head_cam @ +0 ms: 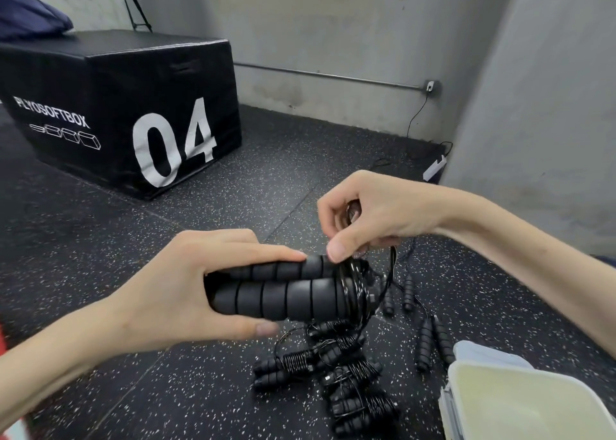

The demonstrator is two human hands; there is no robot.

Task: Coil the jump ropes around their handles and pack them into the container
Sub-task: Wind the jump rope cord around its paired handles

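The left hand (186,283) is clenched around a pair of black ribbed handles (276,286), held side by side and roughly level above the floor (100,239); this keeps the two handles together as one core for winding. The right hand (373,216) works at the cord end of the handles, thumb pressed on the upper handle and fingers pinching a gathered loop of thin black rope (390,273), apparently to keep tension on the turns already laid there. Its grip is closed on the rope. Below, several coiled ropes (320,366) lie grouped on the floor just beside the container (520,403), probably staged for packing. A few uncoiled ropes (430,336) lie a little farther off, near the container's far edge. The container stands open at lower right; no rope can be seen inside it. Judgement: coiling is partly done, packing not begun.
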